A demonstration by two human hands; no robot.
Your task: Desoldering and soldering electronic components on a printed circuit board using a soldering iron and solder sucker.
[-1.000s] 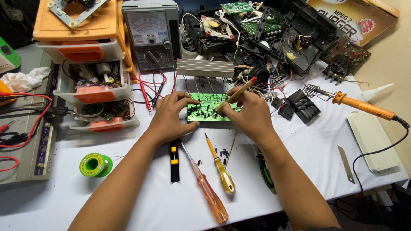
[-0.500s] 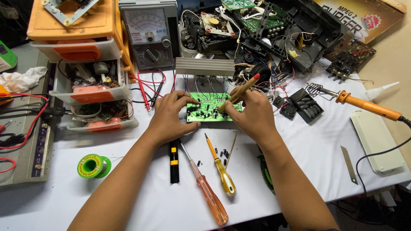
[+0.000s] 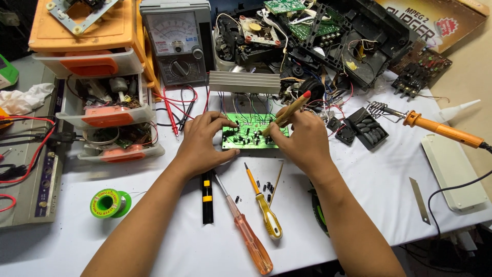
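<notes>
A green circuit board lies on the white table, wired to a ribbed metal heat sink behind it. My left hand rests on the board's left edge, fingertips on its components. My right hand sits at the board's right end, gripping a thin wooden-coloured stick with a red tip, its low end on the board. Small black components lie loose in front of the board.
Before me lie an orange screwdriver, a yellow screwdriver and a black-and-yellow tool. A solder spool sits left, drawers and a meter behind. A soldering iron rests right.
Both hands stay on the board. The stick in my right hand has tilted slightly and its low end has shifted a little on the board.
</notes>
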